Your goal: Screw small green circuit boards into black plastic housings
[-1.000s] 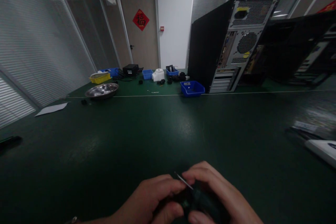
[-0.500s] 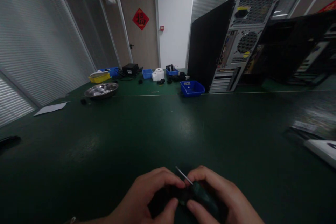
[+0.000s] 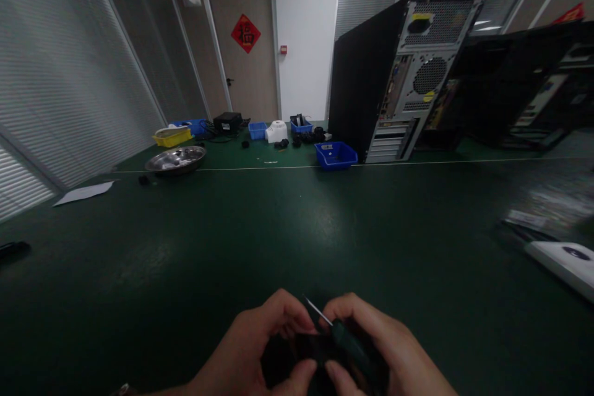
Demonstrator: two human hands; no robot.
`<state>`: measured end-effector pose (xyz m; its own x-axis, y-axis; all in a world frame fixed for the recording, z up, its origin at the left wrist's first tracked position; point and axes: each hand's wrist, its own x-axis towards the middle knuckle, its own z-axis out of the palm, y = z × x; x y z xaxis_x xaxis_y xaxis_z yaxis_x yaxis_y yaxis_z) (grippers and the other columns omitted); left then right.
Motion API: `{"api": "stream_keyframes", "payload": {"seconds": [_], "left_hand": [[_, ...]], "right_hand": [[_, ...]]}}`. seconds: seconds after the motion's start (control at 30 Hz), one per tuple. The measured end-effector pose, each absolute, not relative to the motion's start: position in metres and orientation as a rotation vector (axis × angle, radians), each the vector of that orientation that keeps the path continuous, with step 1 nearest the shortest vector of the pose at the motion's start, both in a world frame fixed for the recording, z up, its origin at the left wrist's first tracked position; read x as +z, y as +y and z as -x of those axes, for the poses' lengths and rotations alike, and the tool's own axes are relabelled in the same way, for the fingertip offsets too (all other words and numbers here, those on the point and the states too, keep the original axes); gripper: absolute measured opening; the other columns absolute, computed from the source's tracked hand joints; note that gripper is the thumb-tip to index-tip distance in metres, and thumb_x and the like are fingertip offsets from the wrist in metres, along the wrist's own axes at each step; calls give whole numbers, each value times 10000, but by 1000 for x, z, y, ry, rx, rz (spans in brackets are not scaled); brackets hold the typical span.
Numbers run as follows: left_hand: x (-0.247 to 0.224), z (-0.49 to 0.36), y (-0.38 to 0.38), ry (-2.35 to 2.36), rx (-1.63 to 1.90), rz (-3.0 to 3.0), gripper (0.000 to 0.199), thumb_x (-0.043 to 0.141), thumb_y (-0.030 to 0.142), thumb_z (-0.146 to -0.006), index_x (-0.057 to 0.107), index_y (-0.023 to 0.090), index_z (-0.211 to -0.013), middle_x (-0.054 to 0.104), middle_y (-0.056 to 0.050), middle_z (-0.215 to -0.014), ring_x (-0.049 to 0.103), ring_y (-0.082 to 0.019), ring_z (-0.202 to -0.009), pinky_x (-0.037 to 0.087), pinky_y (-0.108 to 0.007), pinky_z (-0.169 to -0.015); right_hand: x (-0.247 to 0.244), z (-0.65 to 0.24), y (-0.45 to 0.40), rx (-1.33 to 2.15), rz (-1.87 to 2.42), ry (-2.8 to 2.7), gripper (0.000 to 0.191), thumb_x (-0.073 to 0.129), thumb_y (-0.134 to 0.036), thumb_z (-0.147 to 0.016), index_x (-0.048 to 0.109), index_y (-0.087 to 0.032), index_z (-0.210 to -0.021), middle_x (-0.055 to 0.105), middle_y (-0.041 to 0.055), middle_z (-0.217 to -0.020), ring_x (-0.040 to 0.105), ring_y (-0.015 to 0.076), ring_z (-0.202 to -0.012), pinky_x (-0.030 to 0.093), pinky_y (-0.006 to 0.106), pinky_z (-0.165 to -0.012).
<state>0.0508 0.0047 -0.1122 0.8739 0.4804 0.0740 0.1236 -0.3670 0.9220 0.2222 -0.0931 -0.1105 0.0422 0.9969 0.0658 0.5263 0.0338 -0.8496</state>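
Screwdriver (image 3: 342,335) slants, tip away left (right hand (image 3: 387,328) grasping); left hand (image 3: 253,334) pinches dark object (image 3: 313,343).

The left hand (image 3: 253,340) and the right hand (image 3: 392,334) are facing each other, fingers (image 3: 355,308) curling inward in a grip, thumbs (image 3: 302,374) nearly meeting; the left forearm (image 3: 199,383) is angling in from the lower left.

Left hand (image 3: 255,340): forefinger arched higher at the knuckle than a second ago, its tip drawn back from the thin metal shaft of the dark-green-handled screwdriver (image 3: 349,343). Straight upper edge of a small black object (image 3: 312,341) now shows more plainly below; thumb tips closer together than half a second ago.
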Motion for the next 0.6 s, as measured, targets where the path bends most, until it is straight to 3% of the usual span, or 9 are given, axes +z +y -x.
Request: {"api": "stream_keyframes", "payload": {"seconds": [0.33,0.43,0.6], "left_hand": [[-115,-53,4,384,376,-1844,127,573,171,-778,467,181,-847,636,-50,-883,605,-149,-781,459,-238,-674],[-113,-56,3,386,351,-1735,137,561,191,-815,501,174,-937,624,-58,-908,606,-154,-809,466,-259,-707],[-116,-57,7,352,324,-1638,274,679,214,-751,551,185,-991,619,-49,-941,604,-162,-830,471,-274,-738]], "right_hand": [[-112,-220,-97,762,1528,-1588,242,534,-65,-602,571,-189,-806,627,14,-772,593,137,-693,473,192,-598],[-113,-221,-96,901,1501,-1457,222,559,-96,-655,556,-178,-862,623,10,-771,589,131,-687,470,191,-597],[-114,-226,-96,1131,1375,-1299,132,556,-182,-802,534,-173,-932,641,25,-825,611,143,-774,492,227,-687]]}}
